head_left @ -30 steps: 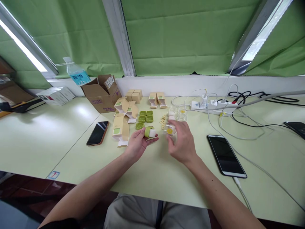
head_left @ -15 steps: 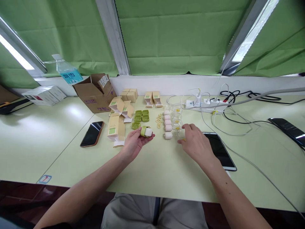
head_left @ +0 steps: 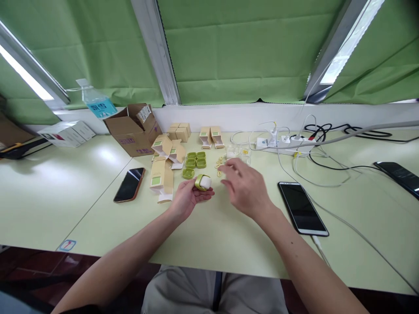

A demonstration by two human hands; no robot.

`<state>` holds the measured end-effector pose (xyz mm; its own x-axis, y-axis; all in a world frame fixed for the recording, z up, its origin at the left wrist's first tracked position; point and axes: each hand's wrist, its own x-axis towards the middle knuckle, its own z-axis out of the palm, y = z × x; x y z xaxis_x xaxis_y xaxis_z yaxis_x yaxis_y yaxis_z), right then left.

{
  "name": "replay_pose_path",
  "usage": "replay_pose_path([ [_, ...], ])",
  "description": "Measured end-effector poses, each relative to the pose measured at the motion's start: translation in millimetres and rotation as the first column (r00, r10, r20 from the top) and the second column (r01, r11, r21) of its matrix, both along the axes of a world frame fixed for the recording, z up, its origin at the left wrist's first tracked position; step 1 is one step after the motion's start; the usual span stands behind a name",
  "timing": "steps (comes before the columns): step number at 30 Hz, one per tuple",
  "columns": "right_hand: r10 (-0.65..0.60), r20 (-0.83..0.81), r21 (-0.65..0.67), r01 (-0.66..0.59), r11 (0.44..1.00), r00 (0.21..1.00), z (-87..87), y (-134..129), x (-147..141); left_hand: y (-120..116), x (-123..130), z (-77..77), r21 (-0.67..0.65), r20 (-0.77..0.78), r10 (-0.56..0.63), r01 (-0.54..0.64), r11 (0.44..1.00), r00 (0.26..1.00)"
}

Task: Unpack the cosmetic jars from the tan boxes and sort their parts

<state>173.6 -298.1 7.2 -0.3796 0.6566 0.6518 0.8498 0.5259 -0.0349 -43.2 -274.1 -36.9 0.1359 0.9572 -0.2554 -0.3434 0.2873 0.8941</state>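
Note:
My left hand (head_left: pixel 188 198) is closed around a small green case (head_left: pixel 198 182), thumb on top and fingers under it. A rounded white piece (head_left: pixel 205 182) sits in its open side, facing right. My right hand (head_left: pixel 245 185) is just right of it, above the table, thumb and fingers curled and slightly smeared by motion. What they hold, perhaps something clear, I cannot make out. Several green trays (head_left: pixel 196 160) lie behind my left hand. Yellow loops (head_left: pixel 219 163) lie beside them. Clear plastic covers (head_left: pixel 245 151) and a white piece (head_left: pixel 231 152) show partly behind my right hand.
Open paper boxes (head_left: pixel 162 176) and a brown carton (head_left: pixel 131 133) stand at the left, near a phone (head_left: pixel 129 185). Small closed boxes (head_left: pixel 179 131) are at the back. A power strip (head_left: pixel 283 144) with cables lies back right; another phone (head_left: pixel 303 208) is by my right forearm.
My right hand has moved left from the clear covers toward my left hand, now blocking the pink and white pieces. My left hand has tilted the green case slightly. The view has shifted a little.

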Motion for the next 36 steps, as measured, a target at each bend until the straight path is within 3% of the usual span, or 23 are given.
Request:
replay_pose_path([
  [3,0.290,0.064,0.069,-0.294,0.953,0.955,-14.7,10,-20,2,-3,0.8,0.010,-0.004,-0.007,0.007,1.000,1.000],
  [6,0.357,0.004,0.086,-0.356,0.931,0.934,-32.0,16,-30,2,-5,1.8,0.012,-0.018,-0.022,0.022,1.000,1.000],
  [10,0.364,-0.093,0.070,-0.359,0.931,0.927,-41.6,15,-30,0,-5,0.9,0.030,-0.064,-0.072,0.074,0.997,0.995],
  [15,0.379,-0.104,0.102,-0.369,0.924,0.920,-43.9,11,-26,-3,-4,1.7,0.055,-0.067,-0.119,0.123,0.991,0.991],
  [19,0.340,-0.098,0.151,-0.324,0.934,0.935,-44.4,9,-25,-8,-3,4.5,0.192,-0.125,-0.033,0.057,0.980,0.992],
  [21,0.309,-0.099,0.171,-0.290,0.942,0.946,-43.5,9,-24,-12,-3,5.4,0.359,-0.213,0.046,0.034,0.933,0.976],
  [24,0.249,-0.094,0.167,-0.231,0.958,0.964,-42.7,8,-24,-17,-2,5.5,0.531,-0.393,0.095,0.142,0.835,0.914],
  [29,0.196,-0.069,0.169,-0.182,0.969,0.978,-47.3,9,-27,-20,-4,5.4,0.550,-0.638,0.153,0.308,0.777,0.754],
  [36,0.196,-0.099,0.180,-0.176,0.968,0.976,-53.7,7,-33,-16,-8,5.9,0.592,-0.677,0.212,0.351,0.726,0.705],
])
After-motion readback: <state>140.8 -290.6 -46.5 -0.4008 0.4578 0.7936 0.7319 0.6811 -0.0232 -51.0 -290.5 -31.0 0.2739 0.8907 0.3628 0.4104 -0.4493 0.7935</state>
